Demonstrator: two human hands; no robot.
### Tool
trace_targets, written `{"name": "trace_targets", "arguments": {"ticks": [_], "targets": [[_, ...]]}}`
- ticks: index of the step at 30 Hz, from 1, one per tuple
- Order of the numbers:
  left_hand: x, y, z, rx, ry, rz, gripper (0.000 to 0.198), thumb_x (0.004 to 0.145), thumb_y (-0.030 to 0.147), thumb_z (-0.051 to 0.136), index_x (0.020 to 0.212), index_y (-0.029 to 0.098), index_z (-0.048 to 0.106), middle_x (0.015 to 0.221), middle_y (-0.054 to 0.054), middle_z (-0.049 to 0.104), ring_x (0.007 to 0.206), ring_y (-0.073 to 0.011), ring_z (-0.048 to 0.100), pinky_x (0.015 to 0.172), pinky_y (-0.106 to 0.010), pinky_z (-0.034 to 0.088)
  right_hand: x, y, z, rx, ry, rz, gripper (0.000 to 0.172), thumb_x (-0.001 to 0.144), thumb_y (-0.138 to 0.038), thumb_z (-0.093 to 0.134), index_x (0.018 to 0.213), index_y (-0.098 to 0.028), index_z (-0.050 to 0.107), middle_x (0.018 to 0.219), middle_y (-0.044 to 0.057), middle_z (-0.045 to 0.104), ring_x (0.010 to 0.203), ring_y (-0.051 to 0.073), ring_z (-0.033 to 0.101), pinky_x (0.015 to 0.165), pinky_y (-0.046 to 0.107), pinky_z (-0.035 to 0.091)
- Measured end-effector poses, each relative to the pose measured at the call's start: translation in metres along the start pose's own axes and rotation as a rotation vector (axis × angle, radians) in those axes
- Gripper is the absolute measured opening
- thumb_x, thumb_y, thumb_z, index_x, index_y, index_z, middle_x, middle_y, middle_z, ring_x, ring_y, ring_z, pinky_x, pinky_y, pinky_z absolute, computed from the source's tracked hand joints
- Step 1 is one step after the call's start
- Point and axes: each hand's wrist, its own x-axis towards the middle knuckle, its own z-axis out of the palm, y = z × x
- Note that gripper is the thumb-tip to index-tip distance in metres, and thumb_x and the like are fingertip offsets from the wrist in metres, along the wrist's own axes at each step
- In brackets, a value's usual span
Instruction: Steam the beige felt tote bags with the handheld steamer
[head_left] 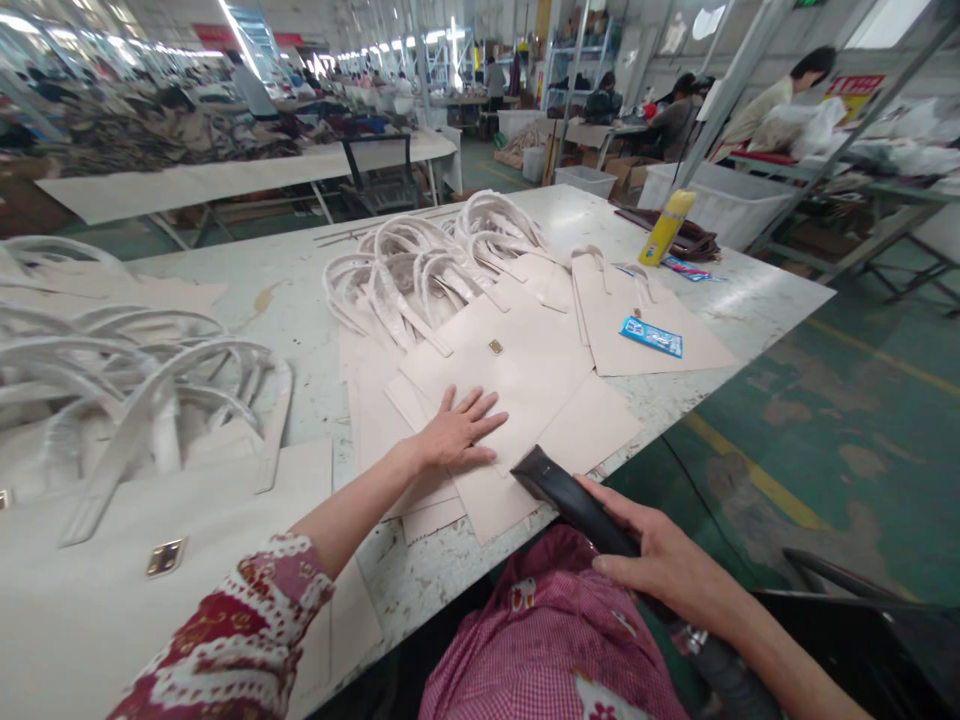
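Spread flat, my left hand (463, 432) presses on a beige bag panel (525, 350) that has a small gold clasp plate. Its fingers are apart and hold nothing. My right hand (660, 555) is wrapped round a black clipper-shaped handheld tool (574, 500) with a thick hose (724, 670) at its rear. The tool's wide head points at the panels' lower edge, just right of my left hand; whether it touches them I cannot tell. More panels lie fanned underneath. Beyond them, plastic-wrapped handles (427, 265) stand up in loops.
More beige bag panels with handles (187, 420) are piled on the left. At the right lie a blue packet (651, 337), a yellow bottle (667, 228) and brown straps (690, 238). The white table's edge (780, 315) runs along my right side. Other people work farther back.
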Motion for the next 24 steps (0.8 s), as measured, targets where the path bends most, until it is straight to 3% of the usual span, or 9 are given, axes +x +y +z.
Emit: {"name": "trace_targets", "arguments": {"ticks": [3, 6, 9, 12, 18, 24], "targets": [[0.002, 0.0, 0.001, 0.01, -0.003, 0.006, 0.045, 0.088, 0.049, 0.03, 0.132, 0.037, 0.028, 0.143, -0.002, 0.016, 0.13, -0.0273, 0.008, 0.099, -0.055, -0.003, 0.002, 0.003, 0.0, -0.022, 0.016, -0.004, 0.069, 0.067, -0.019, 0.061, 0.132, -0.02, 0.038, 0.127, 0.006, 0.049, 0.115, 0.028, 0.042, 0.1, 0.043, 0.029], [0.002, 0.002, 0.005, 0.044, 0.055, -0.025, 0.042, 0.089, 0.046, 0.032, 0.131, 0.039, 0.029, 0.143, 0.0, 0.018, 0.13, -0.0261, 0.01, 0.099, -0.054, -0.003, 0.016, 0.004, 0.006, -0.015, -0.033, -0.04, 0.068, 0.066, -0.019, 0.061, 0.131, -0.021, 0.04, 0.119, 0.005, 0.055, 0.106, 0.027, 0.05, 0.094, 0.042, 0.036], [0.001, 0.006, 0.009, 0.071, 0.079, -0.04, 0.043, 0.088, 0.046, 0.034, 0.13, 0.041, 0.029, 0.142, 0.002, 0.02, 0.13, -0.0254, 0.012, 0.1, -0.054, -0.002, 0.029, 0.0, 0.01, 0.005, -0.13, -0.002, 0.071, 0.067, -0.017, 0.059, 0.133, -0.024, 0.033, 0.103, 0.003, 0.062, 0.076, 0.02, 0.059, 0.073, 0.035, 0.048], [-0.001, 0.007, 0.011, 0.09, 0.086, -0.039, 0.043, 0.088, 0.047, 0.033, 0.13, 0.041, 0.029, 0.142, 0.002, 0.02, 0.13, -0.0247, 0.012, 0.1, -0.054, -0.001, 0.033, -0.009, 0.009, -0.013, -0.218, 0.048, 0.074, 0.066, -0.016, 0.057, 0.135, -0.024, 0.03, 0.09, 0.002, 0.064, 0.056, 0.015, 0.055, 0.055, 0.028, 0.046], [-0.003, 0.008, 0.013, 0.109, 0.115, -0.053, 0.043, 0.087, 0.048, 0.032, 0.13, 0.041, 0.028, 0.142, 0.003, 0.02, 0.13, -0.0244, 0.011, 0.101, -0.053, 0.0, 0.016, -0.026, 0.01, -0.148, -0.377, -0.008, 0.073, 0.06, -0.011, 0.056, 0.13, -0.025, 0.04, 0.102, 0.001, 0.061, 0.083, 0.022, 0.055, 0.073, 0.031, 0.044], [-0.005, 0.008, 0.013, 0.101, 0.123, -0.06, 0.043, 0.087, 0.049, 0.033, 0.129, 0.04, 0.031, 0.142, 0.003, 0.022, 0.13, -0.0237, 0.012, 0.101, -0.053, 0.0, 0.02, -0.03, 0.039, -0.183, -0.398, 0.007, 0.074, 0.06, -0.011, 0.055, 0.131, -0.026, 0.038, 0.091, -0.001, 0.062, 0.068, 0.016, 0.052, 0.06, 0.024, 0.042]]}}
